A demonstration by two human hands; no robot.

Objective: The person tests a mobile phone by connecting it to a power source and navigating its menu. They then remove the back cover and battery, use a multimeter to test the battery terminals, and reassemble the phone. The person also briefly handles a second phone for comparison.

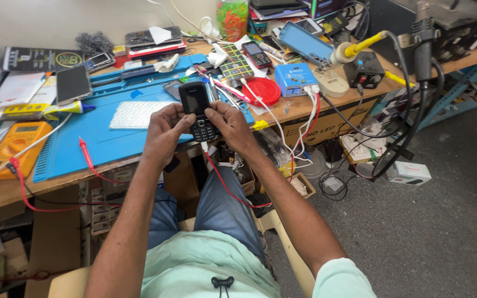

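From the head camera, both hands met over the near edge of the blue mat (106,138), and between them stood a black keypad phone (199,110), upright with its dark screen away from the body and its keys toward it. The left hand (164,132) wrapped the phone's left side, fingers curled behind and thumb laid near the keys; the right hand (232,127) closed on the right side the same way. So both were shut around the phone, likely so the thumbs could reach the keypad while the screen faced the eyes. A thin cable hung from the phone's lower end, with a red lead (227,187) trailing down past the knee; holding the phone just off the mat's edge would leave that cable slack.

On the mat, beyond the phone, lay a white keypad sheet (136,113). A red probe (85,152) rested on the mat's near left part, its wire running off to an orange meter (12,144) left of the mat. A smartphone (73,83) lay face down at the mat's far left corner. Right of the mat sat a red lid (263,90) and, beyond it, a blue box (295,78) with leads plugged in, within reach.
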